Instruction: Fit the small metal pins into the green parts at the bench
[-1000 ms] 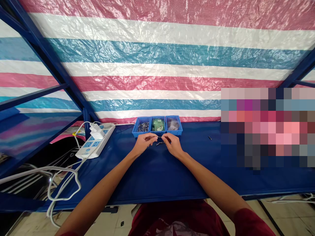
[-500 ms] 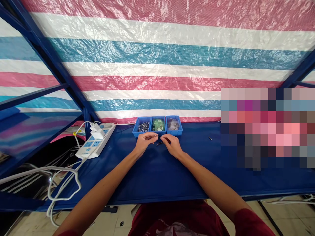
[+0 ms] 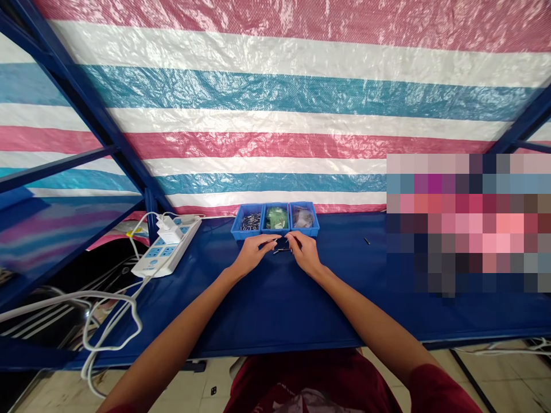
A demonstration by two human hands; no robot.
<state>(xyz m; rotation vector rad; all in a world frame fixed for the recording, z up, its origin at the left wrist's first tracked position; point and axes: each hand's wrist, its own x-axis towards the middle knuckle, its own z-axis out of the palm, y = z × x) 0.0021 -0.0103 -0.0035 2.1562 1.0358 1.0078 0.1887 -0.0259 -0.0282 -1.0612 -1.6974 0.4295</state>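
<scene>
Over the blue table, just in front of the small bins, my left hand is open, its fingers reaching to the right and the thumb apart below them. Facing it, my right hand is also open, fingers bent a little, tips near those of the left. Nothing can be made out in either hand. Small dark pen-like pieces lie on the table between the hands. Behind them stand a blue bin of dark metal-looking pins, a bin with a green bag and a bin with a clear bag.
To the left, a white power strip with a plugged-in adapter and loose cables rests on the table. One small dark piece lies off to the right. The far right is pixelated. Striped sheeting hangs behind.
My fingers have come apart from the thin piece they pinched between both hands. Its present place cannot be made out. Both hands stay at nearly the same spot.
</scene>
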